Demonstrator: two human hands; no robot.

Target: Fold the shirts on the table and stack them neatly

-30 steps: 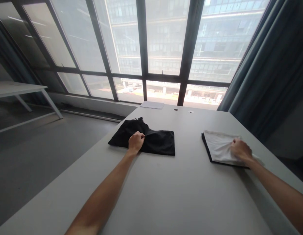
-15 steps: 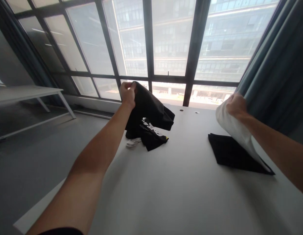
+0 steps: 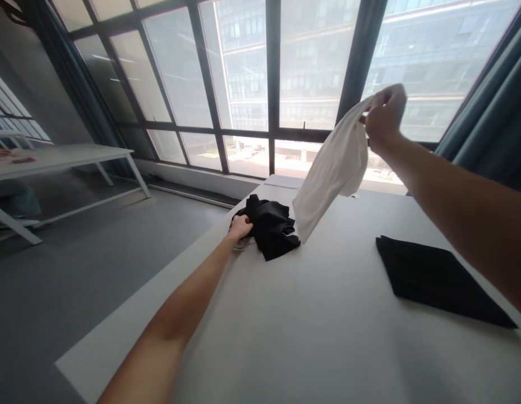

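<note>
Swings white cloth (image 3: 335, 160) off folded black cloth (image 3: 441, 279) at two o'clock, over to one o'clock — pinched high in right hand (image 3: 386, 116). Brings crumpled black cloth (image 3: 269, 220) down at twelve o'clock — gripped at the edge by left hand (image 3: 240, 226).

Head-worn view. We look from head height at the near end of the white counter (image 3: 319, 320), facing forward and down along its length toward the tall window (image 3: 314, 67). The field is wide, the window bars (image 3: 273, 84) fanning outward toward the top. Closest to us, the forearms (image 3: 184, 314) enter from the bottom and right edges; the left fingers (image 3: 246, 222) and right fingers (image 3: 375, 103) lie at middle range, and a second table (image 3: 70, 154) stands beyond, at left.
</note>
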